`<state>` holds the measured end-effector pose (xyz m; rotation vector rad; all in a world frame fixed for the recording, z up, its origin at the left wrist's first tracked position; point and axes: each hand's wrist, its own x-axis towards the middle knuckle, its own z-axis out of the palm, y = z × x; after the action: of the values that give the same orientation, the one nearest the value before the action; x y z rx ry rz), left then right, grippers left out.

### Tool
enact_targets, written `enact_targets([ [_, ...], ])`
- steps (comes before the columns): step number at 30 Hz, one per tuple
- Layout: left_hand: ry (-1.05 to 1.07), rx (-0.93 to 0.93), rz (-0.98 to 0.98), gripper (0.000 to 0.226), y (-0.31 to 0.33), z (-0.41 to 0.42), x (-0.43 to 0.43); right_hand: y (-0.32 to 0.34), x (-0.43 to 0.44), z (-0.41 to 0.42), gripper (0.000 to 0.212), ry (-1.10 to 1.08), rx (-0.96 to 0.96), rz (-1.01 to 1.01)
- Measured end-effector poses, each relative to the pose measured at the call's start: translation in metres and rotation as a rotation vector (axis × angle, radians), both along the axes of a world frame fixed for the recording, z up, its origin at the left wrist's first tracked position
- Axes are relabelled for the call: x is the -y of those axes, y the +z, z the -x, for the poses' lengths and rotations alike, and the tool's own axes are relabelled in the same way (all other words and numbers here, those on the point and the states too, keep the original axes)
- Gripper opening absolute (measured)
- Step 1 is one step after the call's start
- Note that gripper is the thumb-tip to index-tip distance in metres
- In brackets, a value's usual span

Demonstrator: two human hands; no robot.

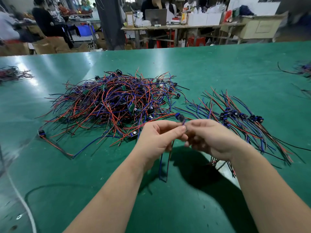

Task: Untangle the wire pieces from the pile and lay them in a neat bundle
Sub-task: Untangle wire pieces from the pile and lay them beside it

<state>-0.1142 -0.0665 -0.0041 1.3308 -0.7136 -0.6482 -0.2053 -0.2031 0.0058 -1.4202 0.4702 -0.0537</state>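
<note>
Wire piece (180,117), blue connector with red, blue and black leads: held above the green tabletop (218,68) at frame centre, left hand (158,137) fingers pinching it just below the connector, right hand (212,140) blurred but apparently pinching the same spot. Tangled pile (114,101) centre left, receiving the held red lead; laid bundle (235,118) centre right, well inside the tabletop's far edge; bare green surface lower left. Box label (129,19), upper centre, too blurred to read.

Big shiny green worktop (218,64), bright light spots on it at 10 o'clock, dark pillar (109,22) at 11 o'clock, wooden tables (168,27) at 12 o'clock, white boxes (204,18) at 1 o'clock, cardboard boxes (48,46) on the floor at 10 o'clock, blurry people (45,19) far back.
</note>
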Motion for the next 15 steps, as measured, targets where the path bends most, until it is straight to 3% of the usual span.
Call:
enact_targets([
  [3, -0.076, 0.138, -0.041, 0.012, -0.003, 0.006, 0.000, 0.002, 0.004, -0.005, 0.040, -0.097, 0.053, -0.201],
  [8, -0.139, 0.214, -0.139, 0.020, -0.004, 0.009, 0.000, 0.003, 0.004, -0.001, 0.012, -0.069, 0.177, -0.090],
  [15, -0.127, 0.277, -0.236, 0.020, -0.007, 0.006, -0.001, 0.005, 0.012, 0.006, 0.014, 0.000, 0.096, -0.006],
])
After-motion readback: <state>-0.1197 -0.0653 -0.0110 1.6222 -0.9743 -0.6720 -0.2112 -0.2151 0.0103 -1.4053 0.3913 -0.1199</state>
